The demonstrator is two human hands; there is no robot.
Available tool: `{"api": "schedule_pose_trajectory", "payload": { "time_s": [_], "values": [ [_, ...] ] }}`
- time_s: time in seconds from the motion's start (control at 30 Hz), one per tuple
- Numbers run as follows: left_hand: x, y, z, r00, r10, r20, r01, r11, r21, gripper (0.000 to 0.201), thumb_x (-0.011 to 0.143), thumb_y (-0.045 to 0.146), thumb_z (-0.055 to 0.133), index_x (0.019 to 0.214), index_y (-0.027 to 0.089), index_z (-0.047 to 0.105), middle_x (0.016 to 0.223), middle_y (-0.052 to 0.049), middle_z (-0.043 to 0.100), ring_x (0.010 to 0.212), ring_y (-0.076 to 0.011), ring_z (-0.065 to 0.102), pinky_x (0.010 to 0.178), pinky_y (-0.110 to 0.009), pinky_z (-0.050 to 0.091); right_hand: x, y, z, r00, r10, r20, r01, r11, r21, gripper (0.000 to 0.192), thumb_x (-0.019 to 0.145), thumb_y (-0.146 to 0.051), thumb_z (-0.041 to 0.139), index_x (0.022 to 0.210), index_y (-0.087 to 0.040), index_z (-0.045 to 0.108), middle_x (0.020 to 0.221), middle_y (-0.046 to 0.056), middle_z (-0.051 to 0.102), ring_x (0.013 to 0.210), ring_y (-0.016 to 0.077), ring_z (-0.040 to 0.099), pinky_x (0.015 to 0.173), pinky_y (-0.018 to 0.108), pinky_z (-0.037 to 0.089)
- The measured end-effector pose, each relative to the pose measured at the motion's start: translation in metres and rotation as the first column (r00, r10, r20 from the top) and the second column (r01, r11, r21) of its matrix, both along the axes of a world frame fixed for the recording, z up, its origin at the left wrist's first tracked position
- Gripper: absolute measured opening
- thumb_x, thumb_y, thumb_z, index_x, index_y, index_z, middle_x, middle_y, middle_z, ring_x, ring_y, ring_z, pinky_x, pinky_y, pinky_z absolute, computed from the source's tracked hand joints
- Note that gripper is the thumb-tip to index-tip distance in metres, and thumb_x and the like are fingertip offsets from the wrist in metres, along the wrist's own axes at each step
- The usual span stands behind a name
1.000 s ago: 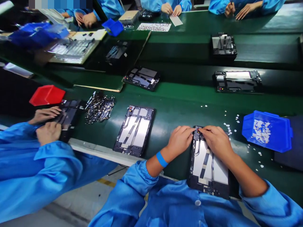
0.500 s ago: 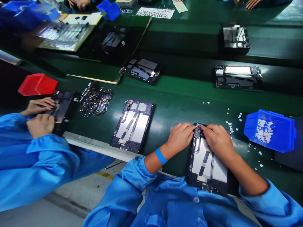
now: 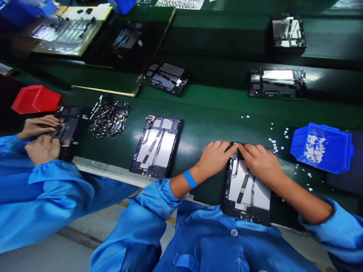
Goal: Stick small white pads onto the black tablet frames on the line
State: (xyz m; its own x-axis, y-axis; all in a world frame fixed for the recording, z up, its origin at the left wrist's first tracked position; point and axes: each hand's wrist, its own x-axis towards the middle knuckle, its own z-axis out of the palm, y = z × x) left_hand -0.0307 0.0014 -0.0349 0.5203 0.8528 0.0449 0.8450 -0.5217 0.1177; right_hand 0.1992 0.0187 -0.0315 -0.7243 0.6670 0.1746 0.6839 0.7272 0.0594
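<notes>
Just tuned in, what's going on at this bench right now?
A person in a blue smock works on an open tablet chassis lying at the near edge of the green belt. The left hand and right hand both press at its top edge, fingertips close together. A blue bin of small white bits sits to the right, with loose bits scattered beside it. Another chassis lies untouched to the left, where a co-worker's hands handle a third unit beside a red bin.
</notes>
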Motion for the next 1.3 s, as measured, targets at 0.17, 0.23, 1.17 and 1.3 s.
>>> {"api": "schedule_pose_trajectory", "payload": {
  "time_s": [0.17,0.23,1.17,1.3],
  "values": [
    [0.002,0.007,0.017,0.968,-0.181,-0.175,0.189,0.981,0.033,0.042,0.110,0.017,0.039,0.150,0.012,0.052,0.119,-0.013,0.067,0.102,-0.0251,0.058,0.073,-0.039,0.037,0.016,-0.001,-0.014,0.994,-0.031,-0.108,0.027,0.999,-0.046,0.037,0.106,-0.017,0.051,0.138,-0.015,0.070,0.123,0.012,0.074,0.100,0.0251,0.059,0.087,0.036,0.050],
    [0.002,0.012,0.024,0.941,-0.263,-0.213,0.272,0.962,0.013,0.039,0.109,0.014,0.040,0.144,0.008,0.057,0.120,-0.015,0.066,0.104,-0.0253,0.058,0.072,-0.039,0.035,0.018,-0.002,-0.016,0.995,-0.021,-0.101,0.017,0.999,-0.040,0.038,0.106,-0.018,0.051,0.138,-0.018,0.070,0.124,0.012,0.074,0.099,0.0253,0.059,0.085,0.037,0.048],
    [0.013,0.020,0.046,0.864,-0.380,-0.329,0.377,0.923,-0.078,0.043,0.102,0.005,0.041,0.141,0.002,0.060,0.113,-0.018,0.072,0.101,-0.0281,0.065,0.076,-0.041,0.046,0.018,-0.020,0.002,0.930,-0.222,-0.293,0.139,0.950,-0.280,0.042,0.100,-0.011,0.046,0.136,-0.013,0.067,0.126,0.017,0.071,0.107,0.0278,0.061,0.093,0.041,0.051],
    [0.003,0.026,0.040,0.892,-0.334,-0.305,0.335,0.941,-0.051,0.053,0.100,0.005,0.037,0.148,0.010,0.058,0.127,-0.019,0.071,0.098,-0.0299,0.066,0.077,-0.043,0.048,0.075,-0.074,0.015,0.531,-0.569,-0.628,0.332,0.822,-0.464,0.033,0.102,-0.024,0.050,0.126,-0.020,0.072,0.111,0.011,0.076,0.102,0.0238,0.069,0.092,0.040,0.055]
  ]
}}
